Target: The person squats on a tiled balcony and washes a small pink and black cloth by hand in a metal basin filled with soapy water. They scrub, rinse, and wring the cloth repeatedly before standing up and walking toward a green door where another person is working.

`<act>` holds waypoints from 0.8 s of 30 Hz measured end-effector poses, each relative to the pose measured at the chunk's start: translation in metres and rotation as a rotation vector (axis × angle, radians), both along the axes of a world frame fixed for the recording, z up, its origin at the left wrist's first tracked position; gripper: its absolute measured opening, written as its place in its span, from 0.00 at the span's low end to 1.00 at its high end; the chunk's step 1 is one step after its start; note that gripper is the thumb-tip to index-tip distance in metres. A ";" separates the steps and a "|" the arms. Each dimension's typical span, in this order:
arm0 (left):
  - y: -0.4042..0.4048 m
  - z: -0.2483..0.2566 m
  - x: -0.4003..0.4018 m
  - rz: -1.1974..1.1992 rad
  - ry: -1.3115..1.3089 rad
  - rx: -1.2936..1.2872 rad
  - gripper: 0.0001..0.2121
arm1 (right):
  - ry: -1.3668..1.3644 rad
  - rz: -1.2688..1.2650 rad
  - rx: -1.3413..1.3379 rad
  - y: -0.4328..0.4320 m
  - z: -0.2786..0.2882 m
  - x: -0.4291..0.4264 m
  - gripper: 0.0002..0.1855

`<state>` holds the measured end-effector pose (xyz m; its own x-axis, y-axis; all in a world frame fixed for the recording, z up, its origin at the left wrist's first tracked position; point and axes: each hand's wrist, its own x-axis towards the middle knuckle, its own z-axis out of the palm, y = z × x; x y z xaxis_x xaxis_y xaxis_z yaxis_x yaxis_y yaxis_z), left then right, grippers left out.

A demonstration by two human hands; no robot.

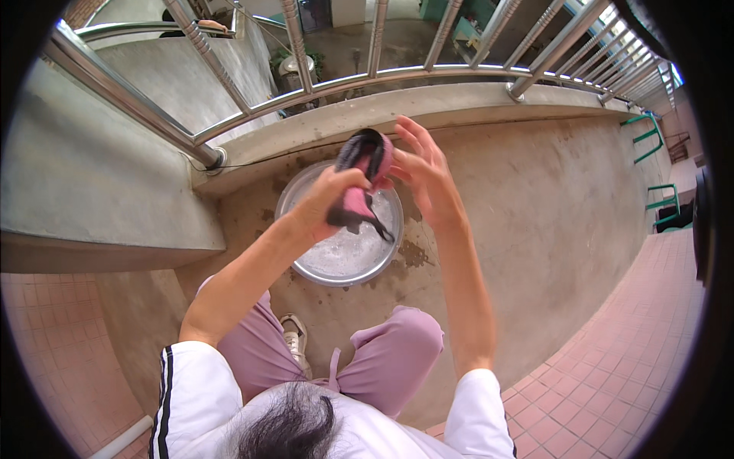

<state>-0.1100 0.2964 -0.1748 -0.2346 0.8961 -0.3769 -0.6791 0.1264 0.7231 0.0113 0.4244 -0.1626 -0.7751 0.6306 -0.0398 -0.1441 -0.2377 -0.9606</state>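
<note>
My left hand (328,198) grips a pink-and-black item (358,202) that looks like a sandal, its details blurred. A dark strap dangles from the item's lower end. My right hand (425,179) is beside the item's right edge, fingers spread; whether the fingertips touch it, I cannot tell. Below both hands, a round metal basin (344,281) stands on the concrete floor. Foamy, whitish water (344,252) fills the part of it that shows. The item and my left hand hide the basin's upper middle.
A stainless-steel railing (375,40) on a low concrete curb (401,106) runs beyond the basin. To the left is a concrete wall (97,178). Green metal stool frames (648,137) stand at far right, near pink floor tiles (608,344). Wet patches (416,252) mark the floor.
</note>
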 end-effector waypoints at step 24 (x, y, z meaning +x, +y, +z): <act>0.005 -0.044 -0.030 -0.313 0.984 -0.151 0.34 | -0.064 -0.015 -0.652 -0.099 -0.048 -0.033 0.20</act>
<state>-0.1404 0.3010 -0.2185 -0.2644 0.9292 -0.2581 0.2800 0.3300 0.9015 -0.0217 0.3256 -0.2107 -0.7495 0.4723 -0.4638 -0.0991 -0.7728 -0.6268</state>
